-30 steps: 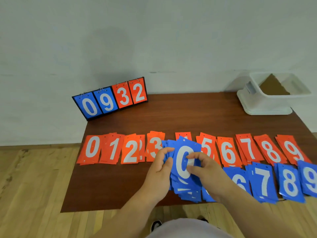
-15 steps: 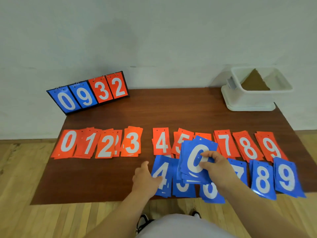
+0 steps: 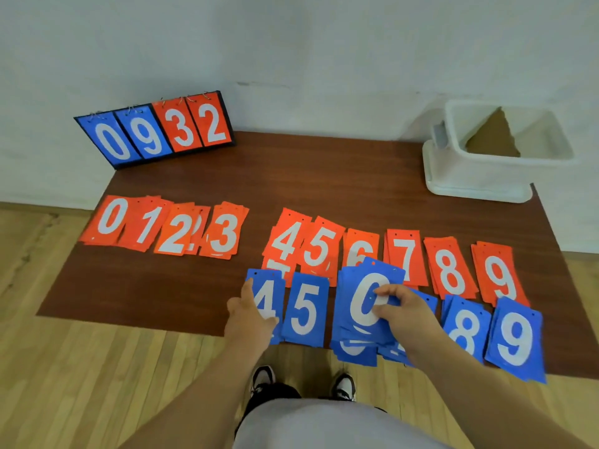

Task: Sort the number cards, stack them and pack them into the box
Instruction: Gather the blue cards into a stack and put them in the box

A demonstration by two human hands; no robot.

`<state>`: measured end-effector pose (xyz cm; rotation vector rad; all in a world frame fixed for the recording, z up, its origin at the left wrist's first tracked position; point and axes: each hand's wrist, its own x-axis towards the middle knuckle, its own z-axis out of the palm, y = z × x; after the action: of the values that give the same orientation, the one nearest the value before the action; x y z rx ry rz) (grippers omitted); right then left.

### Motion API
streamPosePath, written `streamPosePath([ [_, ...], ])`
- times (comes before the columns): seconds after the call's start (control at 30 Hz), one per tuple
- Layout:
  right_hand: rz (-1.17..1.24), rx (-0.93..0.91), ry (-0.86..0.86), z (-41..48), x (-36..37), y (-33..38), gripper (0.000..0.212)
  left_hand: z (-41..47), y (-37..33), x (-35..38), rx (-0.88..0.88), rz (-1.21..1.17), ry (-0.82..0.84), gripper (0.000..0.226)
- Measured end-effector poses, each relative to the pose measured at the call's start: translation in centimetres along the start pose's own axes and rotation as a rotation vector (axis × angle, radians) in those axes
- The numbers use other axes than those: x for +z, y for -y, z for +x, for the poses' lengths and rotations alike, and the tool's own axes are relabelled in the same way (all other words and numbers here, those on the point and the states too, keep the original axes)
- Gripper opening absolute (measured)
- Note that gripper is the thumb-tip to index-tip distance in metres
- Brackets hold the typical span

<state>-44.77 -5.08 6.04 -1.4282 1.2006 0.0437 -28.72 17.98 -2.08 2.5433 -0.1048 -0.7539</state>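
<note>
Spanning the dark table [image 3: 324, 189] below a white wall [image 3: 324, 43], orange cards [image 3: 405, 257] lie in a row. At five o'clock the right hand [image 3: 408, 315] pinches the blue stack [image 3: 363, 296]. The left hand [image 3: 248, 319] rests flat on the blue 4 card [image 3: 265, 286]. The box [image 3: 470, 176] sits at two o'clock.

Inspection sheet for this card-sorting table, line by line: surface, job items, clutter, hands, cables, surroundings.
Surface: dark brown table.
Job's things: orange cards in a row of piles, 0 to 9; blue 4 pile, blue 5 pile, blue 8 pile and blue 9 pile along the near edge; white box at the far right corner, brown piece inside.
Clutter: flip scoreboard reading 0932, far left corner.
Hands: left hand rests on the blue 4 pile; right hand pinches a blue stack topped by a 0.
Cables: nothing seen.
Surroundings: pale wall, wooden floor, the person's shoes below the near edge.
</note>
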Motion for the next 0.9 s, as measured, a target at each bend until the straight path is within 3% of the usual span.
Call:
streamPosePath([
  [0.27, -0.006, -0.008, 0.001, -0.1, 1.1, 1.0, 0.022, -0.4, 1.9, -0.9, 0.040, -0.252, 0.048, 0.062],
  [0.5, 0.026, -0.028, 0.001, -0.8, 3.9, 3.3, 0.023, -1.3, 1.4, -7.1, 0.067, -0.429, -0.055, 0.033],
  [0.6, 0.115, -0.061, 0.077, -1.7, 5.7, 5.0, 0.022, -1.1, 0.6, -9.8, 0.105, -0.496, -0.058, 0.031],
  [0.8, 0.589, -0.063, 0.404, -4.1, 8.7, 9.3, 0.029, -0.5, -1.6, -12.3, 0.253, -0.576, 0.043, 0.033],
  [0.9, 0.575, -0.185, 0.329, -4.9, 10.1, 10.1, 0.029, -1.1, -2.9, -12.7, 0.333, -0.607, 0.121, 0.035],
])
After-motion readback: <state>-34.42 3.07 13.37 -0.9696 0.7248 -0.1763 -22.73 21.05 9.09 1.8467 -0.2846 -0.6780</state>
